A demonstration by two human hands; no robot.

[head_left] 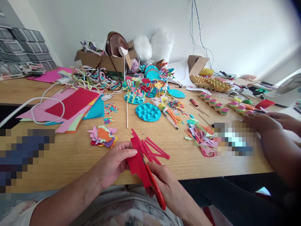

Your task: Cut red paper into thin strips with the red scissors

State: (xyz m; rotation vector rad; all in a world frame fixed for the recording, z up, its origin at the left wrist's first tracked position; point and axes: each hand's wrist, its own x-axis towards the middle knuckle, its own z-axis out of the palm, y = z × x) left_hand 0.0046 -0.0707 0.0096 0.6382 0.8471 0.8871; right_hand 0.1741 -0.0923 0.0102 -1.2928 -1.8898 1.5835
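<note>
My left hand (117, 160) pinches a piece of red paper (135, 161) between thumb and fingers at the table's front edge. In my right hand (162, 179) is a pair of red-handled scissors (155, 188), its blades on the paper along one side. Several cut red strips (156, 152) lie on the table just beyond the paper. To the left of them sits a pile of colourful paper fish (104, 135). Behind, a blue scalloped disc (148, 112) rests near a pale stick (127, 114) that lies on the wood.
Coloured paper sheets (72, 103) and a white cable (47, 99) lie at the left. Paper scraps (199, 136) are heaped to the right, near another person's hands (263, 122). A cardboard box (101, 61) stands at the back, with egg-carton strips (210, 83) to the right.
</note>
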